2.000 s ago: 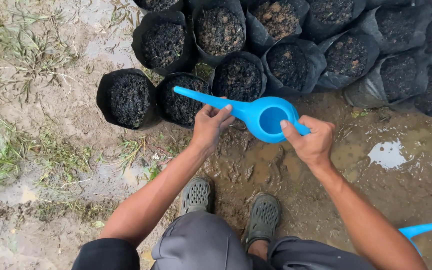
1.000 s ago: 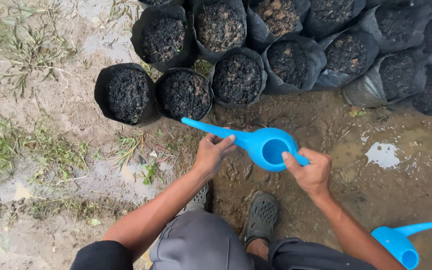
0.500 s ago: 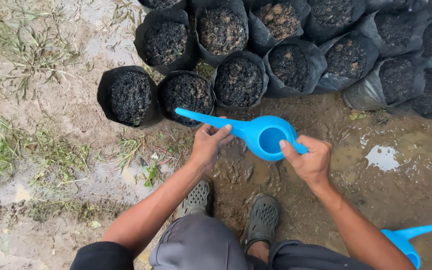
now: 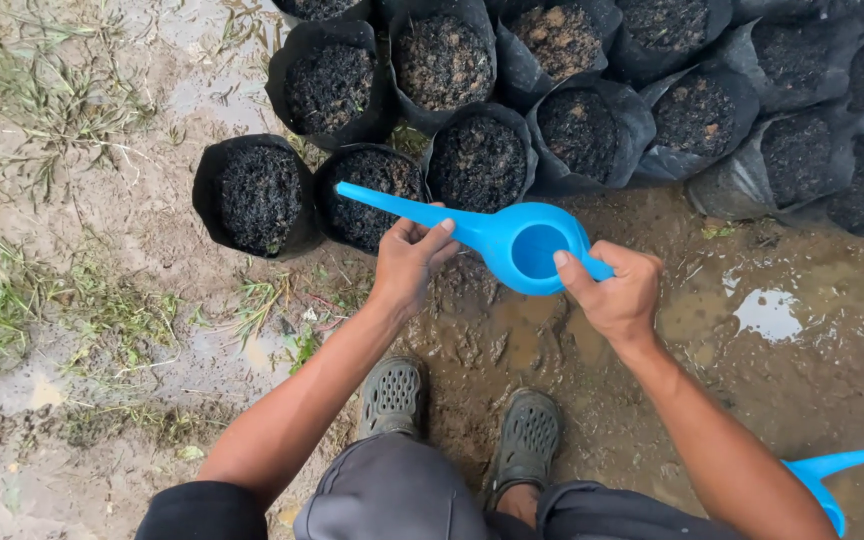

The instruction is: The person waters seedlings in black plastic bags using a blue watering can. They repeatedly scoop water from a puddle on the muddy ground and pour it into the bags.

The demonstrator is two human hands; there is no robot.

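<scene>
I hold a bright blue watering can (image 4: 522, 245) in both hands above muddy ground. My right hand (image 4: 617, 295) grips its handle at the can's rear. My left hand (image 4: 410, 262) supports the long spout from below. The spout's tip (image 4: 347, 190) points left, over a black grow bag of dark soil (image 4: 367, 195). Another soil-filled black bag (image 4: 257, 195) stands just left of it, and a third (image 4: 479, 160) sits behind the can.
Several more black soil bags (image 4: 697, 115) crowd the top and right. Wet mud with a puddle (image 4: 767, 312) lies to the right. A second blue watering can (image 4: 832, 480) sits at the lower right edge. Grass patches (image 4: 12, 300) grow at left. My grey clogs (image 4: 392, 398) stand in mud.
The can has risen and swung left, so its spout tip now hangs over the second bag from the left. Both hands kept their hold throughout.
</scene>
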